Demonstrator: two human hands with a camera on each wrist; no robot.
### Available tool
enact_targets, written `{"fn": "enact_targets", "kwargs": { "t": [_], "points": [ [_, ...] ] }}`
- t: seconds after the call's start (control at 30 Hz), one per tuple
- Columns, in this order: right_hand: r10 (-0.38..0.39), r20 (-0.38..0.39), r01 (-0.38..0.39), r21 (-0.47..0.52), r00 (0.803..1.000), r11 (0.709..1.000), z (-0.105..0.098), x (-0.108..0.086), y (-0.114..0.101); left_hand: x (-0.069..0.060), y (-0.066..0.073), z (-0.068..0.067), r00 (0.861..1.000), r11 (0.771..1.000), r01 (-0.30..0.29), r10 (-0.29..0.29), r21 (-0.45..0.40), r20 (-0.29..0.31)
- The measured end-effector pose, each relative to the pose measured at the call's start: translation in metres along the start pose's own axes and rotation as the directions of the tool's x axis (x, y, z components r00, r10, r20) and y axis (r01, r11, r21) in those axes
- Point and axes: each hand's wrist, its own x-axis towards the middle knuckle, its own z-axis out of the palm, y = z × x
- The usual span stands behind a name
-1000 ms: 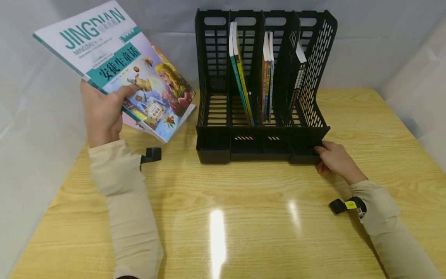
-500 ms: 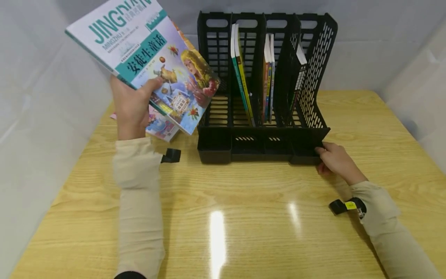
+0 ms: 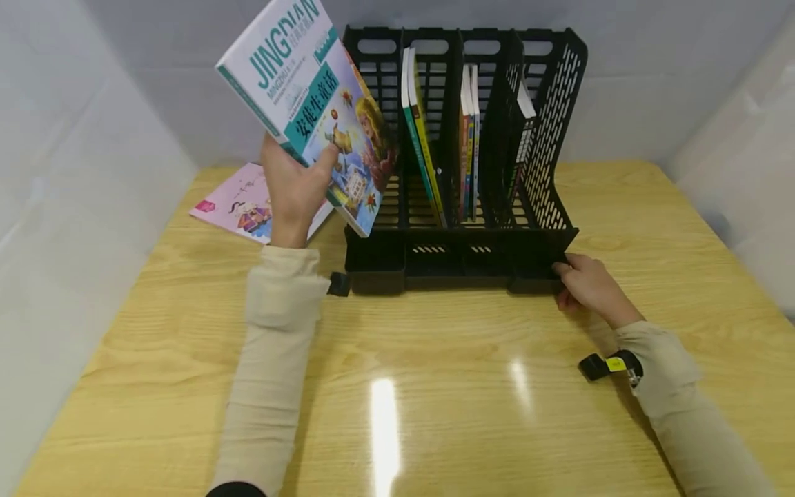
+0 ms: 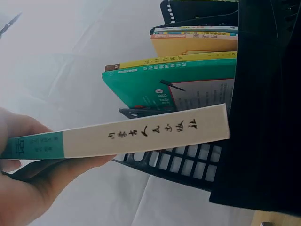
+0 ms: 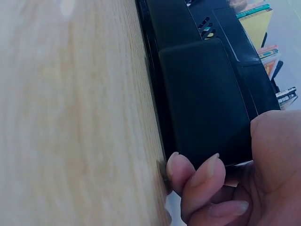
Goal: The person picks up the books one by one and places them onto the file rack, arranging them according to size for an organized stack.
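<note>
My left hand (image 3: 292, 186) grips a thick paperback book (image 3: 298, 76) by its spine side, thumb across the front cover. The book is tilted, its right edge overlapping the leftmost compartment of a black desktop file rack (image 3: 456, 276). In the left wrist view the white and teal spine (image 4: 146, 132) lies near the rack's side panel; whether it touches cannot be told. My right hand (image 3: 593, 286) holds the rack's front right corner, fingers curled by its lower edge in the right wrist view. Green and yellow books (image 3: 422, 138) lean in the second compartment.
Several thin books (image 3: 468, 138) stand in the third compartment, and a dark book (image 3: 522, 138) with white page edges in the rightmost. A pink book (image 3: 232, 203) lies flat on the wooden table (image 3: 435, 386), behind my left wrist. A pale sheet wall (image 3: 99, 138) closes the left side.
My left hand has carried the book rightward to the rack's left compartment, turning it more edge-on and uncovering the pink book. My right hand keeps its hold on the corner.
</note>
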Motion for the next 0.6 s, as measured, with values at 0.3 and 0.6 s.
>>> {"fn": "enact_targets", "kwargs": {
  "t": [0.3, 0.6],
  "points": [
    [0.006, -0.014, -0.006, -0.007, 1.0, 1.0, -0.001, -0.003, 0.002, 0.002, -0.007, 0.013, 0.998, 0.999, 0.014, -0.017, -0.049, -0.06],
    [0.021, -0.006, -0.021, 0.012, 1.0, 1.0, -0.002, -0.002, 0.0, 0.023, -0.045, 0.019, 0.994, 0.999, -0.026, 0.024, -0.018, -0.105]
  ]
}}
